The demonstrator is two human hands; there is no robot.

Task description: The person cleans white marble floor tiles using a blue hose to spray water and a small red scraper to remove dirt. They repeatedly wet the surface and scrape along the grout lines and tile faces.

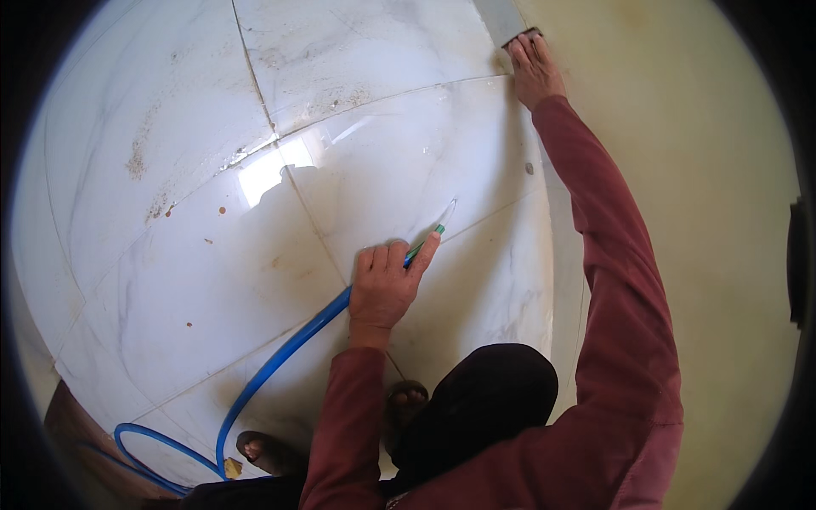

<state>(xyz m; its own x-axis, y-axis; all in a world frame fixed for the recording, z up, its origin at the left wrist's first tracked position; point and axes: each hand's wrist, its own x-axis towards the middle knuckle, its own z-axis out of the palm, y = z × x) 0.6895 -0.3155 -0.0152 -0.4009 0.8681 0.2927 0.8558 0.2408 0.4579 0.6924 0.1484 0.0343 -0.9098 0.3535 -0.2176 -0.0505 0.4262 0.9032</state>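
My left hand [382,285] is closed around a blue hose [285,357] over the white tiled floor [255,280]. The hose's green-striped end [439,229] pokes out past my index finger, and a clear streak that looks like water leaves its tip. At the far right, my stretched-out right hand [535,76] grips a thin dark brown scrubbing pad [520,37]. The pad is pressed at the foot of the pale wall [680,170], along the grey skirting strip [503,21]. Its underside is hidden.
Wet patches and brown grit [136,157] lie on the tiles, with a bright window reflection [272,174]. A small grey spot [529,168] sits near the skirting. The hose loops at the lower left beside my sandalled foot [263,450]. A dark object [797,263] is at the right rim.
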